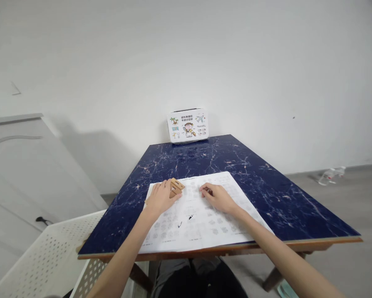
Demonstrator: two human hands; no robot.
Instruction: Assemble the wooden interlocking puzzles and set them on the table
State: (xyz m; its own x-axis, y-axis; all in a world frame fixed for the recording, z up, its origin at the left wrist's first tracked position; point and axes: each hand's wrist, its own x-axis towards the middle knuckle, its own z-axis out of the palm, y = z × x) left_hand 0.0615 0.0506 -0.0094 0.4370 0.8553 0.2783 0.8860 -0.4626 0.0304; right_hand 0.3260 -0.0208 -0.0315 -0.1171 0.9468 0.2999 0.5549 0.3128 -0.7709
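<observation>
A large white printed sheet point(201, 223) with rows of small grey figures lies on the dark blue marbled table point(266, 186). My left hand point(159, 198) rests on the sheet's far left corner, fingers curled round a small wooden block piece point(176, 187). My right hand point(217, 198) lies on the sheet a little to the right, fingers bent and pinched on something small and dark that I cannot make out.
A white box with cartoon travel pictures point(188, 125) stands at the table's far edge against the wall. A white perforated basket point(49, 256) sits left of the table. A crumpled plastic bottle point(330, 175) lies on the floor at right.
</observation>
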